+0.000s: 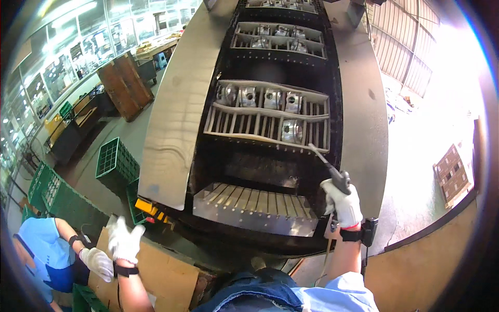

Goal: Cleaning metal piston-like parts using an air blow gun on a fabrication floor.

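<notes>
My right hand (343, 203), in a white glove, is closed round an air blow gun (340, 180). The gun's thin nozzle points up and left, its tip close to the front right corner of a metal rack (267, 112). Several shiny pistons stand in the rack's back row, and a single piston (292, 131) is in the front row. At the lower left, my white-gloved left hand (125, 240) is raised with fingers apart and holds nothing. It is over a brown board, beside a co-worker's gloved hand (97, 264).
More piston-filled racks (278, 39) sit farther back on the dark conveyor, between wide metal side panels (171, 119). A slotted metal plate (254, 208) is at its near end. Green crates (117, 166) stand left, near a yellow part (150, 209). A pallet stack (452, 174) is right.
</notes>
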Tool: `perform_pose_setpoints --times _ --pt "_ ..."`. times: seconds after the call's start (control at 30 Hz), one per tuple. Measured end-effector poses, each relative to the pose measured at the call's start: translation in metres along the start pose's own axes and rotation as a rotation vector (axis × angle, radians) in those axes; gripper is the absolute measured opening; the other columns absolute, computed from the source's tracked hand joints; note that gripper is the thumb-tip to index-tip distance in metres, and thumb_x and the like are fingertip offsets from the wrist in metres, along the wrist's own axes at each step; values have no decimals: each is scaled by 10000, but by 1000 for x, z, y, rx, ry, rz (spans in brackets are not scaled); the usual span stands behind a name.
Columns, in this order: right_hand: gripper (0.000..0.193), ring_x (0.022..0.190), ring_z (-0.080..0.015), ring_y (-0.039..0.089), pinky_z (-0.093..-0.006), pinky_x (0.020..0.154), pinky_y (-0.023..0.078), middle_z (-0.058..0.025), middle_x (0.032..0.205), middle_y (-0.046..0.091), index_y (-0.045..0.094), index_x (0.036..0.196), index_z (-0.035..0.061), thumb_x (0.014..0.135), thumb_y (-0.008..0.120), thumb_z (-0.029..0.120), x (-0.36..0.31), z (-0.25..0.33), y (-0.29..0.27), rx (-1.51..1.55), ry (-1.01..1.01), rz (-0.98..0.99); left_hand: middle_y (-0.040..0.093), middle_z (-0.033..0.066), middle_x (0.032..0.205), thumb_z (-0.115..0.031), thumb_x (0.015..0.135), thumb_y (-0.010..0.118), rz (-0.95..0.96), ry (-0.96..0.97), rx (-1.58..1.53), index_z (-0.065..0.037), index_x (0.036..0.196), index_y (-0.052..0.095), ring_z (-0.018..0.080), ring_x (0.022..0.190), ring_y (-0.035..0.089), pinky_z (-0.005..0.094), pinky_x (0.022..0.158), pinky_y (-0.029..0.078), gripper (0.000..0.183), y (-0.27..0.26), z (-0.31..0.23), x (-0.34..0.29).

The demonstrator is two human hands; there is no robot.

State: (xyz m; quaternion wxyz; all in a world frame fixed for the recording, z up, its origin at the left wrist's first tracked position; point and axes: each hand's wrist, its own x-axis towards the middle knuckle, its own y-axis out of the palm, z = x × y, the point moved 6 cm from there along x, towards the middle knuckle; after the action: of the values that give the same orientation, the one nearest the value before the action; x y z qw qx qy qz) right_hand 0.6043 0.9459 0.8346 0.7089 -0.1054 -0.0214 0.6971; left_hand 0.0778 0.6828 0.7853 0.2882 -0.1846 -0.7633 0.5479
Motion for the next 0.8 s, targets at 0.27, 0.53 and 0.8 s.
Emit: perform_pose_setpoints --times 0.27,0.53,0.8 --pt "157 492 -106 518 -268 464 420 -8 614 566 687 896 67 851 732 210 31 -40 -31 151 76 23 583 244 1275 -455 798 759 121 905 -418 -16 1281 568 404 1253 493 482 1054 411 680 10 -411 17" --pt "125 447 -104 489 -252 440 413 -5 617 558 690 920 25 851 687 129 32 -37 -31 187 165 90 529 283 1277 -355 833 684 348 575 -311 -58 1293 498 439 1106 603 492 919 519 578 58 -551 13" --pt "167 479 -102 507 -259 452 419 -16 607 551 692 965 0 856 691 126 34 -34 -31 336 167 216 670 219 952 -269 876 585 1103 138 -1984 49 1118 596 359 797 692 486 772 597 400 110 -498 40"
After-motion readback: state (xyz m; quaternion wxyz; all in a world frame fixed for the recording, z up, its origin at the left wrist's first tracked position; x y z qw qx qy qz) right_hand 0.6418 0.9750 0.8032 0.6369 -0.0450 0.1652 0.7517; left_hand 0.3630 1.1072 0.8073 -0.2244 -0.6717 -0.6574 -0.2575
